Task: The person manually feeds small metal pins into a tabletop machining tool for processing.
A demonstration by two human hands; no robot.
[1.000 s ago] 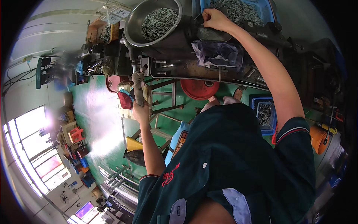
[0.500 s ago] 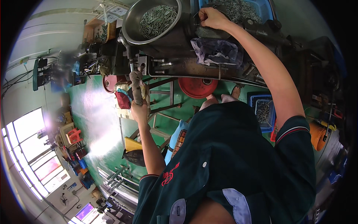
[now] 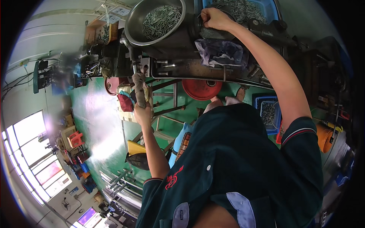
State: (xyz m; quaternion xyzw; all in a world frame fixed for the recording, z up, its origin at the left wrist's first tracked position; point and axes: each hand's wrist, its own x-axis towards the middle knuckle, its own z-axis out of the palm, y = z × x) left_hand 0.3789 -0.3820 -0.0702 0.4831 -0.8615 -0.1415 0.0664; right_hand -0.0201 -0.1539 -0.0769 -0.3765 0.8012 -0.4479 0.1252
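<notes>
Dark metal worktop is the biggest item, running beyond the left fingers and on the near side of the right ones. Steel bowl full of loose pieces sits just left of the right fingers; blue basket, also loaded, lies beyond and to their right. Lever with a wrapped handle rises from the left hand toward the bowl's near left side; left fingers are clamped around the wrap's near end. That grip looks sound: low on the handle should give good leverage, and a firm, even hold with a loose wrist should suit it best. Crumpled purple cloth lies just nearer the body than the right fingers; better keep it clear of them. Dark rounded plate sits right below the right hand, whose fingers are drawn together in a pinch; can't tell if a piece is between them. Small metal pieces lie left of that pinch, in the bowl. For control, a light fingertip pinch seems right, with the tips kept back from the dark metalwork whenever the lever moves.
</notes>
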